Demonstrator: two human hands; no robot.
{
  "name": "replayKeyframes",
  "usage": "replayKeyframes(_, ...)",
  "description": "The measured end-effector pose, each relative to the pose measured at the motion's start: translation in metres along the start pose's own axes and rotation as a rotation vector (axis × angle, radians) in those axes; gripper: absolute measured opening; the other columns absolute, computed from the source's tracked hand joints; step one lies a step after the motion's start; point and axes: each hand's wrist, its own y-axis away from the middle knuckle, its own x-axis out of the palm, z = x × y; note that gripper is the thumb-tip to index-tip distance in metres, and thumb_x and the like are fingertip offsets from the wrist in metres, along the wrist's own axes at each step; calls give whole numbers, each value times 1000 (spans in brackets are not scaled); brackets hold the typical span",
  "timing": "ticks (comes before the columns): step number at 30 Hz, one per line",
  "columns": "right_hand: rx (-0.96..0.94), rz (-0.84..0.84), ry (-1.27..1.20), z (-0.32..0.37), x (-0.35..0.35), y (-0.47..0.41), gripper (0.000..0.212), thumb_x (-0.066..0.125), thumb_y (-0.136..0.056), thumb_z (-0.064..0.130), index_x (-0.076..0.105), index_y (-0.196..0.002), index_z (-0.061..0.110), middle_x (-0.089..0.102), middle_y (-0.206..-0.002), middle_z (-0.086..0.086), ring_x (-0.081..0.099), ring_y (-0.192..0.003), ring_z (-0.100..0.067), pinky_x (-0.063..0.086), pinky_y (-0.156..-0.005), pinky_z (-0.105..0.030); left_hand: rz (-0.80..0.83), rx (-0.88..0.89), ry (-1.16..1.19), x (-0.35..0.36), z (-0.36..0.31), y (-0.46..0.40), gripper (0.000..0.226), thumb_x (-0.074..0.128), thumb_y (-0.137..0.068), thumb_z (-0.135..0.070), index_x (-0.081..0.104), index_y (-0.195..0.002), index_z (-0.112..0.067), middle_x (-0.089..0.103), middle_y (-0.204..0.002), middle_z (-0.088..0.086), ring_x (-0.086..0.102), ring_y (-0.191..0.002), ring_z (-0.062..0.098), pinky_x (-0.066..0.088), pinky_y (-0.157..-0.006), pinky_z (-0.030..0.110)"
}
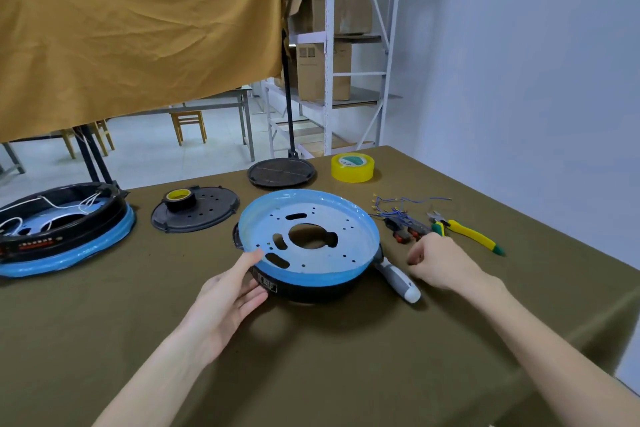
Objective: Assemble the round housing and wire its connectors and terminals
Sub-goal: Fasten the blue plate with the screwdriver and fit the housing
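Left hand (230,291) fingers straight against the housing (308,243) near rim at frame centre, right hand (440,263) loosely curled, holding nothing, beside screwdriver (398,279), wires (398,210) and pliers (464,230) right, tape (352,167) above

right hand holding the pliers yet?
No. The right hand is loosely curled and empty, close to the yellow-green pliers, which lie on the table.
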Motion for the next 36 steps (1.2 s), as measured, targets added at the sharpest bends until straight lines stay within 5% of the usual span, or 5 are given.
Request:
replayKeyframes(6,-8,-43,75,-2,6,3,5,67,-91,12,64,-94,9,64,-103,-12,63,-94,-31,51,-72,-33,32,10,-24,-8,2,-3,78,91,-58,-48,70,-116,-2,80,-102,14,78,-95,21,64,-67,27)
replayKeyframes(10,-46,-68,69,-1,1,6,14,62,-97,13,61,-84,8,68,-90,-10,67,-85,-26,51,-67,-30,68,-32,-47,-17,-3,-6,75,92,-57,-46,72,-117,-3,79,-107,17,78,-99,24,59,-85,35)
replayKeyframes(14,-133,-185,-442,17,-35,8,24,64,-97,12,72,-75,6,72,-58,-3,63,-45,-7,45,-44,-14,100,-48,-90,-20,-7,-8,71,90,-59,-45,75,-116,-7,78,-109,19,77,-102,25,63,-84,34)
replayKeyframes(21,-551,81,-908,120,-18,13,10,70,-94,3,71,-92,-7,74,-73,-17,73,-61,-19,59,-58,-25,137,-42,-122,-23,-14,-17,76,93,-56,-46,76,-120,-10,76,-115,20,75,-108,27,63,-87,34)
replayKeyframes(36,-933,-126,-574,181,62,4,11,69,-92,10,78,-94,16,75,-80,10,71,-75,-5,60,-74,-26,321,87,-20,-39,-2,-32,40,66,-90,-29,76,-118,-2,70,-128,24,68,-122,32,57,-99,33)
